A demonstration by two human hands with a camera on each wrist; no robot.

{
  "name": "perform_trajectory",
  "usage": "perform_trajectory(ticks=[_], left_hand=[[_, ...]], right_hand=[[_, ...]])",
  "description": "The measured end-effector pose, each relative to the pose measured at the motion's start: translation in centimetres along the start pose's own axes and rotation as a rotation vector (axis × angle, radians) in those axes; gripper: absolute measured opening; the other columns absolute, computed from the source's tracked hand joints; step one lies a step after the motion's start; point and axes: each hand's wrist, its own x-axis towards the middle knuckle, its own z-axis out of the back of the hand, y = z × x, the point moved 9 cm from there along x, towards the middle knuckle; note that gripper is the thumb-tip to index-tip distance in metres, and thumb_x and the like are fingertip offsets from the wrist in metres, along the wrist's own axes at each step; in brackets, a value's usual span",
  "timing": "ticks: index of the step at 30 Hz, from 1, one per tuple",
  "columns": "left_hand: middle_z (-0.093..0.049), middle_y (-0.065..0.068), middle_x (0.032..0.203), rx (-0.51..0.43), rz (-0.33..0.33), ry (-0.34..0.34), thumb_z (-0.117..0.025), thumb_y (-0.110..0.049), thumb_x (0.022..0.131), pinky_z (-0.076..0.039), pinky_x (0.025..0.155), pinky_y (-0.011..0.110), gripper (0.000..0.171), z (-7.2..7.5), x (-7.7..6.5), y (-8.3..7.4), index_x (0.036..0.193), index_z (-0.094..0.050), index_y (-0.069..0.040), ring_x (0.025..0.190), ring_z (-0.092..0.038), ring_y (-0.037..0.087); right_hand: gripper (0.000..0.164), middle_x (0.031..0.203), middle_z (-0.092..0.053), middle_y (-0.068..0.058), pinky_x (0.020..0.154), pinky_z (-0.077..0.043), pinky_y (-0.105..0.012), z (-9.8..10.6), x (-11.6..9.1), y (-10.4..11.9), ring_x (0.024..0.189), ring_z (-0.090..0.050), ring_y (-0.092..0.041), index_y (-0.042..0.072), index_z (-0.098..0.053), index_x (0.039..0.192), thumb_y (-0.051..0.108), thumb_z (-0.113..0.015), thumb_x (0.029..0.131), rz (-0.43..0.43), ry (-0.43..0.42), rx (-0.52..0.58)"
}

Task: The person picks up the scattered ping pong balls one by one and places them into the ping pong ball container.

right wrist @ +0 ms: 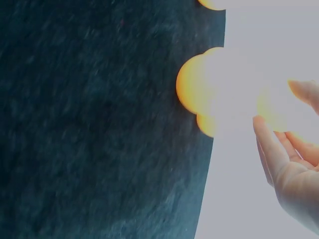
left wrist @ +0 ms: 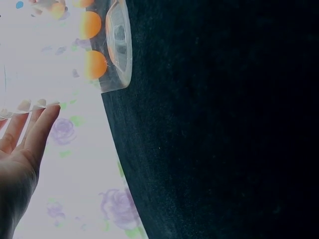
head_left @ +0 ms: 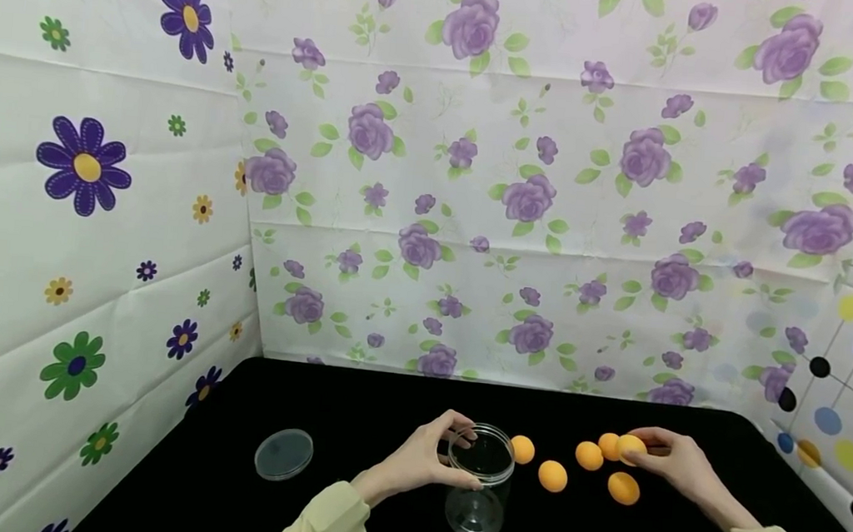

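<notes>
In the head view my left hand (head_left: 422, 456) grips a clear jar (head_left: 487, 498) near its rim, thumb on the near side and fingers round the far side. The jar's mouth faces up, uncovered, and no ball shows inside it. My right hand (head_left: 681, 466) pinches an orange ping-pong ball (head_left: 631, 450) between thumb and fingers. In the right wrist view that ball (right wrist: 274, 107) is washed out by glare at the fingertips. Loose orange balls lie between the hands, one (head_left: 522, 450) just right of the jar and another (head_left: 623, 488) below the right hand.
A round clear lid (head_left: 284, 455) lies on the black tabletop (head_left: 385, 405) to the left of the jar. More orange balls (head_left: 553, 476) are scattered right of the jar. Flower-printed sheets (head_left: 521, 307) rise behind the table and on the left; a dotted sheet stands on the right.
</notes>
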Motion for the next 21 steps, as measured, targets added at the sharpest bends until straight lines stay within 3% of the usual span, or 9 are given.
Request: perform_trajectory(ticks=[21], left_hand=[[-0.051, -0.002, 0.114, -0.013, 0.001, -0.004, -0.076, -0.028, 0.074, -0.048, 0.072, 0.028, 0.061, 0.0, 0.0, -0.1, 0.123, -0.045, -0.009, 0.1, -0.051, 0.015]], right_hand=[[0.046, 0.104, -0.06, -0.016, 0.074, -0.048, -0.04, -2.1, 1.0, 2.8, 0.091, -0.059, -0.027, -0.005, -0.055, 0.117, 0.025, -0.066, 0.084, 0.055, 0.046, 0.113]])
